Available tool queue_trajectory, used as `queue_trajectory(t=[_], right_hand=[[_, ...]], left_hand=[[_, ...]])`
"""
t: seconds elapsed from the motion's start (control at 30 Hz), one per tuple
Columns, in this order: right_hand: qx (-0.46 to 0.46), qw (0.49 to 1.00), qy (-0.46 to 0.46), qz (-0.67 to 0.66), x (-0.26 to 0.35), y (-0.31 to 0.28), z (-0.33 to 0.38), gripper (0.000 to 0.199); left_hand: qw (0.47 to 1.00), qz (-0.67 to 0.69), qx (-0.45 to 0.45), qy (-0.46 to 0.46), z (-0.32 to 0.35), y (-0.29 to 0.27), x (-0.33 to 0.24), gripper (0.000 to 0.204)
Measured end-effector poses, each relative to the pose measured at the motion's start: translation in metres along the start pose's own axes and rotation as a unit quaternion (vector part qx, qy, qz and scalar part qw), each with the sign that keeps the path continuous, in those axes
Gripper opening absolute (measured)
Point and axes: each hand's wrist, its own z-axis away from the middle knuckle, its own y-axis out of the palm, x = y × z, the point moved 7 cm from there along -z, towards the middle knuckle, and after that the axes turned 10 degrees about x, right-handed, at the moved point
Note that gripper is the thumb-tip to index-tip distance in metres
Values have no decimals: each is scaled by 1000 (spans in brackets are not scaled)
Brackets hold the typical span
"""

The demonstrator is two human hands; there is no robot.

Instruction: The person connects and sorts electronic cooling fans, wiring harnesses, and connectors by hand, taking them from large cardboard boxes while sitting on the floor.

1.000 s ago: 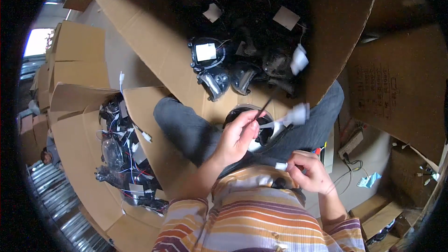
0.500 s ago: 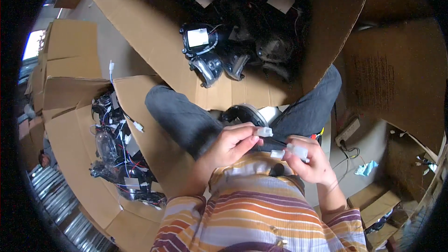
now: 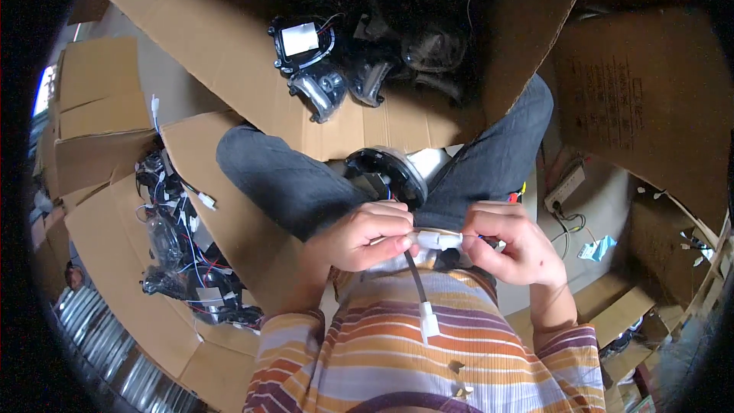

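Note:
In front of my belly, a white plastic wire connector (image 3: 438,240) lies level between both hands, its two parts end to end. My left hand (image 3: 368,235) is closed, thumb and fingers pinching the connector's left end. My right hand (image 3: 514,243) is closed too, its thumb and forefinger gripping the right end where thin wires come out. A dark cable drops from beside my left hand to a second white connector (image 3: 428,323), which rests against my striped shirt. Between my legs, just beyond the hands, sits a round black lamp (image 3: 388,171) with a clear rim.
Ahead, a big open carton (image 3: 229,53) holds several black lamp units (image 3: 317,92). On the left, another carton (image 3: 115,237) contains wired lamps (image 3: 172,237) with white plugs. A power strip (image 3: 566,187) and a blue-white wrapper (image 3: 596,248) lie on the floor at right.
My hands have brought the two separate connector parts together between them. Another connector on a dark cable now hangs down over my shirt. The view has shifted slightly.

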Motion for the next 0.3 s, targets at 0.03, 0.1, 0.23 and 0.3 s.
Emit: queue_trajectory(t=[0.03, 0.1, 0.23, 0.3], right_hand=[[1, 999, 4, 37, 1, 1, 0, 6], [2, 997, 10, 73, 1, 3, 1, 6], [-8, 997, 47, 67, -9, 4, 4, 5], [-16, 998, 22, 53, -9, 1, 6, 6]], left_hand=[[1000, -8, 3, -5, 1, 1, 0, 13], [1000, -1, 14, -19, -3, 5, 0, 14], [999, 28, 2, -32, -2, 7, 7, 12], [997, 41, 18, -67, 0, 10, 10, 11]])
